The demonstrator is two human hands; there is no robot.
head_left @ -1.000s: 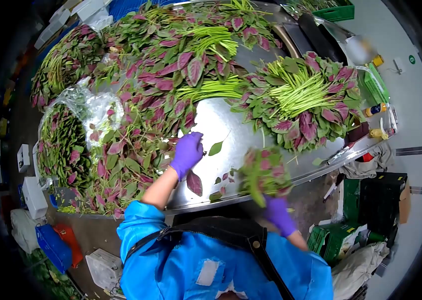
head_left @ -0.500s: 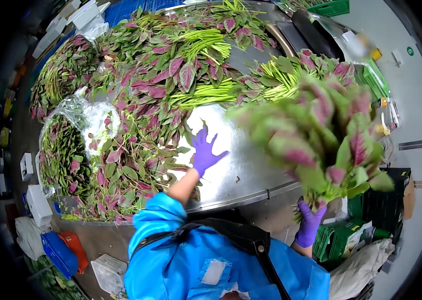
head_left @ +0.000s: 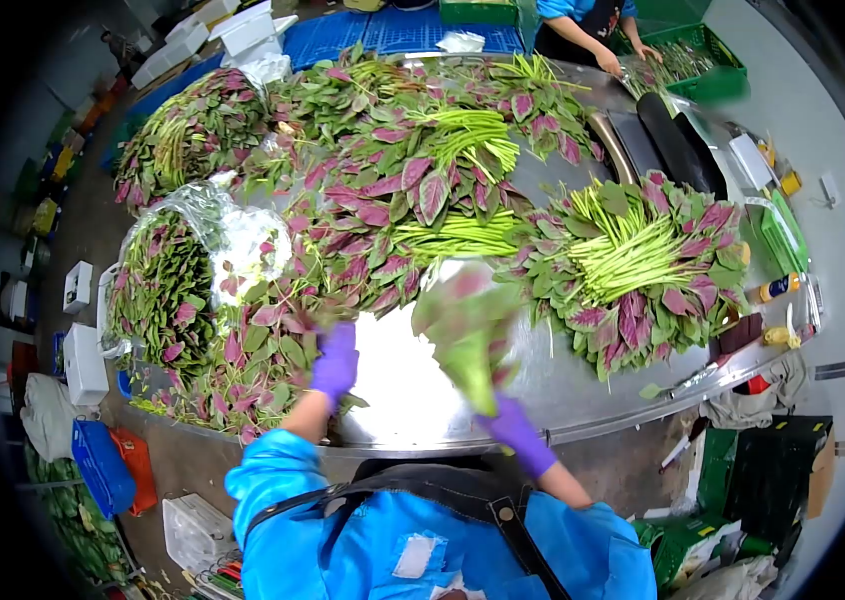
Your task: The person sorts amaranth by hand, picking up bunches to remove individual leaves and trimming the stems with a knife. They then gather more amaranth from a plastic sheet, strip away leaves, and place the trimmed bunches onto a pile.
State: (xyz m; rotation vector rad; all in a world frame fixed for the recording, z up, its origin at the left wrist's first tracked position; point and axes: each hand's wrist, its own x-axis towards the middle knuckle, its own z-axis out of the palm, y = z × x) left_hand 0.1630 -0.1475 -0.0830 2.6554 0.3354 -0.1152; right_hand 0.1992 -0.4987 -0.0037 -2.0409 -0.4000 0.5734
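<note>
While right hand (head_left: 515, 425) clenches a blurred leaf bunch (head_left: 468, 330) by its stem ends, keeping leaves together and up over the bare front edge of the table (head_left: 413, 400), left hand (head_left: 335, 360) rests in loose leaves (head_left: 263, 350) front-left; grip unclear. Right-edge stack (head_left: 633, 260) lies stems aligned.

Both gloves are purple, on the left hand (head_left: 336, 362) and the right hand (head_left: 515, 428). The blurred bunch (head_left: 465, 330) is green blotched with magenta, like the leaf piles (head_left: 393, 200), whose stems (head_left: 633, 255) are pale lime. The tabletop (head_left: 413, 395) is shiny silver, the jacket (head_left: 343, 530) bright blue, the apron straps (head_left: 518, 530) black, a crate (head_left: 711, 55) green.
</note>
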